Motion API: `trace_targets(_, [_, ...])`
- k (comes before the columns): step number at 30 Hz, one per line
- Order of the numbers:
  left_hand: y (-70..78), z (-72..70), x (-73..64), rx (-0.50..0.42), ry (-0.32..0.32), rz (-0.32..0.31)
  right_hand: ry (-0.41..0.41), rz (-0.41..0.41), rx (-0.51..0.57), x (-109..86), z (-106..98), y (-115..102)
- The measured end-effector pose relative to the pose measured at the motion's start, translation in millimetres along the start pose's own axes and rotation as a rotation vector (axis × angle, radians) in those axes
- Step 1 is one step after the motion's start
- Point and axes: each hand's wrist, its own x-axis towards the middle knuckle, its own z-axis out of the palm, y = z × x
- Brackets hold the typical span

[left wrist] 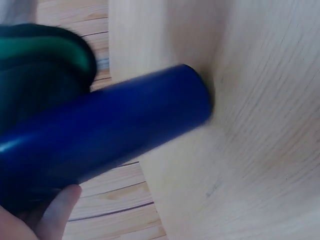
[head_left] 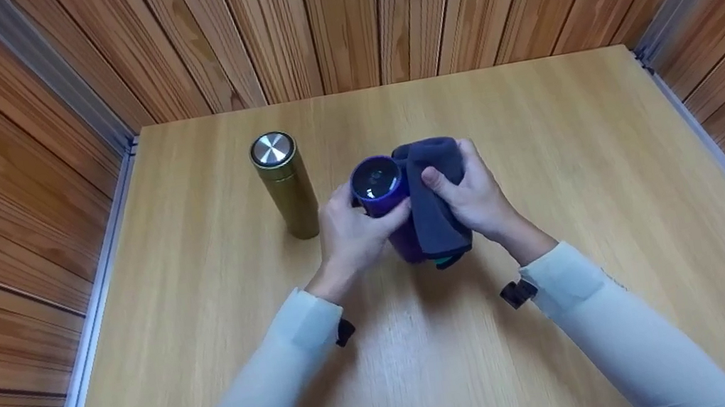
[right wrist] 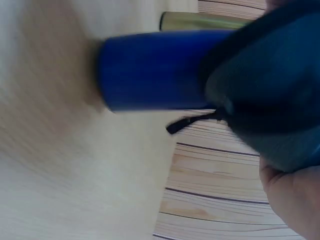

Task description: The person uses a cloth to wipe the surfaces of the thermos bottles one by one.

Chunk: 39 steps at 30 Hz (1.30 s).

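A blue-purple vacuum flask point(head_left: 404, 239) with a black, shiny lid top stands in the middle, its base point(left wrist: 192, 95) on or very near the tabletop. My left hand point(head_left: 353, 228) grips its upper body from the left, the thumb across the front. In my right hand point(head_left: 476, 197) is a dark grey fabric piece point(head_left: 438, 221), thumb on its near face, held against the flask's right side. Black edging, a green patch point(left wrist: 50, 47) and a short black cord or pull point(right wrist: 187, 122) show on the fabric; I cannot tell whether it is a pouch or folded cloth.
An olive-gold flask point(head_left: 289, 196) with a silver-topped lid stands upright to the left of my left hand. The light wooden table point(head_left: 574, 129) is bounded by wood-plank walls point(head_left: 342, 20) at the back and both sides, with grey metal strips along the edges.
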Motion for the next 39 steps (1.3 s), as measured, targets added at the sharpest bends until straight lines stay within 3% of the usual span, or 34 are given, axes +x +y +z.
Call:
trace_targets(4, [-0.2,-6.5,-0.3,-0.098,0.043,-0.027,0.002,-0.014,-0.064,-1.6,2,9])
trace_targets(11, [-0.1,-18.8,-2.8,-0.288,0.089,-0.115,-0.063,-0.118,-0.198,-5.9,1,18])
trace_targets(15, [-0.6,-24.5,-4.0,-0.392,0.099,-0.141,-0.088,-0.128,-0.220,-7.4,-3,21])
trace_targets(23, [3.4,-36.1,0.7,-0.677,0.130,-0.229,-0.025,-0.151,-0.198,-18.1,-8,5])
trace_targets(28, [5.3,-42.6,1.8,-0.761,0.160,-0.290,-0.021,-0.215,-0.078,-19.1,-9,16])
trace_targets(33, [8.0,-44.8,1.4,-0.822,0.174,-0.289,-0.074,-0.268,0.186,-21.2,-9,27])
trace_targets(35, [8.0,-45.1,1.8,-0.842,0.177,-0.280,-0.116,-0.238,0.305,-25.6,-9,28])
trace_targets(39, [5.3,-45.5,1.6,-0.887,0.177,-0.260,-0.140,-0.100,0.503,-37.0,-6,27])
